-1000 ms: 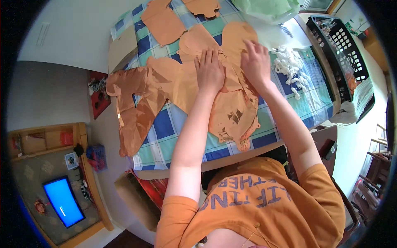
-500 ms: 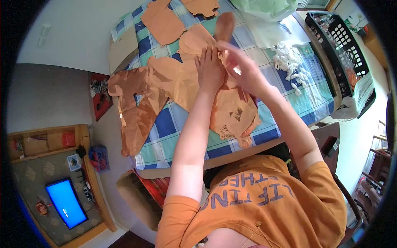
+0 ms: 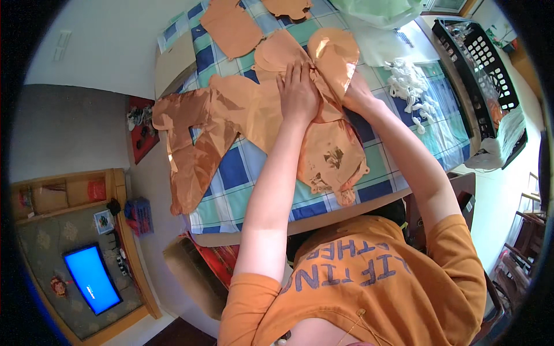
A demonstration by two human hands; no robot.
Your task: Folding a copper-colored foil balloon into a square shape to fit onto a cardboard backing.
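the copper foil shape [image 3: 259, 109] is thin, shiny n crinkled, w/ rounded lobes n small edge tabs, spread across the blue/green check cloth [image 3: 234, 171]. l hand [image 3: 300, 95] lies flat on it w/ fingers straight; r hand [image 3: 360, 95], apart fr the left, is partly hidden behind 1 raised lobe [image 3: 334, 52], so can't tell if it's gripping. i count at least 2 more foil pieces [image 3: 232, 29] at the far side, plus 1 heap of white cords [image 3: 405, 82], 1 blk crate [image 3: 497, 81], 1 pale green bag [image 3: 381, 11].

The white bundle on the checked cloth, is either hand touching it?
No: the left hand lies on the copper-coloured foil, and the right hand is apart from the white bundle, to its left.
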